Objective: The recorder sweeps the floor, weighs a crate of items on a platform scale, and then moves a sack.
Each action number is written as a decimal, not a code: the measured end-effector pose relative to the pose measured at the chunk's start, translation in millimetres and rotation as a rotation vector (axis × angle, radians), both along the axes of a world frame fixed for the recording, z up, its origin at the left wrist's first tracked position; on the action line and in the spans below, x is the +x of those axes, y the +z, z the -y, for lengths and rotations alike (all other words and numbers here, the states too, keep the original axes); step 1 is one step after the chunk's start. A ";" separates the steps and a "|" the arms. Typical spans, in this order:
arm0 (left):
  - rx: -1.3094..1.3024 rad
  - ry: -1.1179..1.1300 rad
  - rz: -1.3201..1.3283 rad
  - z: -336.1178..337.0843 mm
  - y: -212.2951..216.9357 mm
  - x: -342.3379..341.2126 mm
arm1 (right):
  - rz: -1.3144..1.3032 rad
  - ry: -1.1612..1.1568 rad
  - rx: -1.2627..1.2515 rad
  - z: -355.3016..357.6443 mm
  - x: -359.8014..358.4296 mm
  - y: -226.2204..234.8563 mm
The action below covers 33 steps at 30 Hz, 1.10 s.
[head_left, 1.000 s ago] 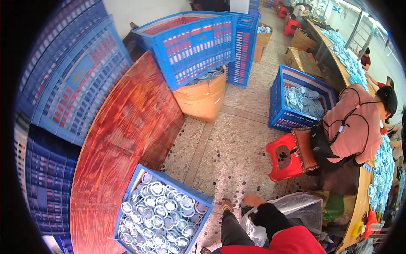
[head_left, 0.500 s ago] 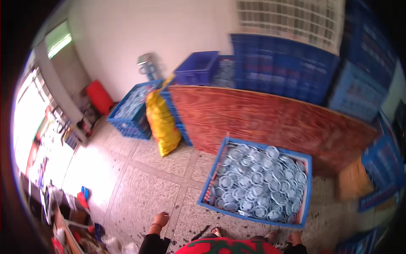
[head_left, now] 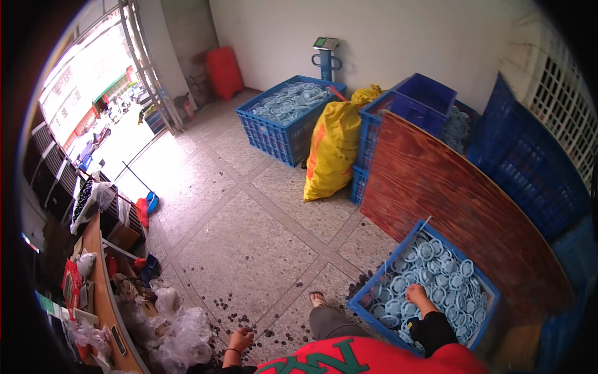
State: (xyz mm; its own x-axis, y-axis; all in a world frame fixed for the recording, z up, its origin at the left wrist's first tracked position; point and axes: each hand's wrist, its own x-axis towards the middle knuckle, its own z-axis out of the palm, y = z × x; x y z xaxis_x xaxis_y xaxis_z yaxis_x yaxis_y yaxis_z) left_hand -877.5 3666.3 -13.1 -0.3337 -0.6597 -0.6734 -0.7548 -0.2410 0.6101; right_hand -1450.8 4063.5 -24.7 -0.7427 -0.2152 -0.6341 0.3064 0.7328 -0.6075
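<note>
My left hand [head_left: 240,339] hangs low over the floor near plastic bags, a dark band at its wrist. Its fingers are loosely curled and hold nothing that I can see. My right hand [head_left: 416,293] shows in front of the blue crate [head_left: 487,285] on the right, fingers curled, nothing visible in them. I cannot tell whether it touches the contents. Many pale blue round plastic pieces [head_left: 450,282], ring- or lid-like, fill that crate. One foot [head_left: 317,299] in an open shoe is forward on the floor.
A reddish wooden board [head_left: 436,181] stands beside the crate. Behind are a yellow sack [head_left: 333,153], another filled blue crate [head_left: 268,134], a scale [head_left: 326,59] and stacked crates [head_left: 523,156]. Small dark discs [head_left: 280,340] litter the floor. Clear plastic bags [head_left: 180,330] lie left.
My view has swung left, so the near crate now sits further right. My right hand has come up from the lower edge to in front of the crate, and one leg now shows forward.
</note>
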 end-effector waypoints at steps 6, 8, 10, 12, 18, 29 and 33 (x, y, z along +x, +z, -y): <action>0.063 0.143 -0.025 109.2 -41.1 -36.3 | 0.134 0.077 0.225 126.7 -30.4 -47.7; -0.090 -0.082 0.057 155.1 -41.1 -40.9 | 0.170 0.044 0.196 165.1 -43.5 -56.4; 0.139 0.136 0.034 200.5 -30.0 -44.5 | 0.152 0.062 0.157 223.9 -55.8 -46.4; 0.120 0.360 -0.029 248.3 -42.5 -27.4 | 0.118 0.164 0.231 297.8 -70.5 -23.9; 0.084 0.394 -0.173 337.4 -72.4 -77.3 | -0.224 0.404 0.313 433.2 -231.9 -72.1; -0.019 -0.194 0.340 640.6 -128.4 -77.5 | -0.781 0.109 0.090 804.4 -291.2 55.2; 0.107 0.293 0.012 817.6 -95.3 -182.0 | -0.912 0.012 0.144 848.9 -369.8 91.3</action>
